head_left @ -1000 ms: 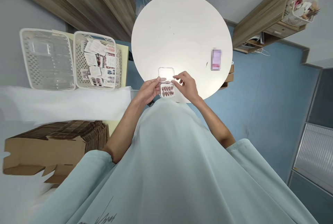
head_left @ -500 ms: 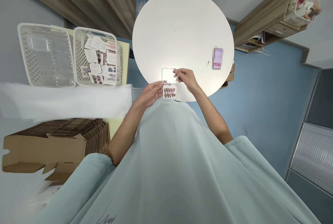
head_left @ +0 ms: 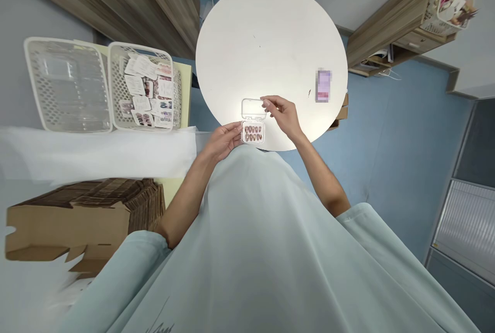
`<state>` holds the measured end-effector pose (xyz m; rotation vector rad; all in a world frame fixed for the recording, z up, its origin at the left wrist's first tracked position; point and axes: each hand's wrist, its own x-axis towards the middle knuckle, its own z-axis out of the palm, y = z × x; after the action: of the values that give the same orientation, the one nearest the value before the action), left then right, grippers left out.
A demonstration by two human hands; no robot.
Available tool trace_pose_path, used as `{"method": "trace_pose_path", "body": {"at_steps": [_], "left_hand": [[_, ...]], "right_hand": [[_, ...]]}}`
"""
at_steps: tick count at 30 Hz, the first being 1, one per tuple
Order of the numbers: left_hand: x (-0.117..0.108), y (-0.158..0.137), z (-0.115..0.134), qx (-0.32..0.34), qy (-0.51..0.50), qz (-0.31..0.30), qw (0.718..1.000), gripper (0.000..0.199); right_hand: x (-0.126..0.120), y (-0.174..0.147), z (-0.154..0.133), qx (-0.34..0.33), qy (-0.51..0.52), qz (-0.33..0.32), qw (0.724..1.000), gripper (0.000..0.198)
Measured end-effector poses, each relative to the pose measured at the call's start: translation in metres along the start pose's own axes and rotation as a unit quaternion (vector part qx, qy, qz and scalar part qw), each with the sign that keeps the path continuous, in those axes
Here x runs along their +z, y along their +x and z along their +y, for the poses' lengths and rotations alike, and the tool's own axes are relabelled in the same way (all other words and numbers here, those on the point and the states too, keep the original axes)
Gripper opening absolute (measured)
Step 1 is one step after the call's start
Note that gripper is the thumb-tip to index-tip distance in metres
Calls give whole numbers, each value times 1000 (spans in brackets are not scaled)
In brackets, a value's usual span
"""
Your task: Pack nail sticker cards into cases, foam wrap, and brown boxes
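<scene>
Ten brown nail-shaped pieces sit in two rows inside an open, clear plastic hinged case at the near edge of the round white table. The left hand has fingers clamped on its left side; the right hand meets the lid's far right corner, pinching or merely touching, I cannot tell.

Beyond the lid and purple object, the table lies free.
</scene>
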<state>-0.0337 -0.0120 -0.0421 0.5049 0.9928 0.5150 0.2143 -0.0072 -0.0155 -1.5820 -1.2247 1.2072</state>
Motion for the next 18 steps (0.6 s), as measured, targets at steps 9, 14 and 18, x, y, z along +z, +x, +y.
{"method": "trace_pose_path", "body": {"at_steps": [9, 14, 18], "left_hand": [[2, 2, 16, 16, -3, -22, 1000, 32], [11, -1, 28, 12, -14, -9, 1000, 44], [15, -4, 33, 19, 1, -15, 1000, 47]], "right_hand": [[-5, -53, -10, -137, -92, -51, 985, 38], [0, -62, 5, -193, -179, -63, 963, 29], [5, -63, 12, -199, -197, -64, 958, 28]]}}
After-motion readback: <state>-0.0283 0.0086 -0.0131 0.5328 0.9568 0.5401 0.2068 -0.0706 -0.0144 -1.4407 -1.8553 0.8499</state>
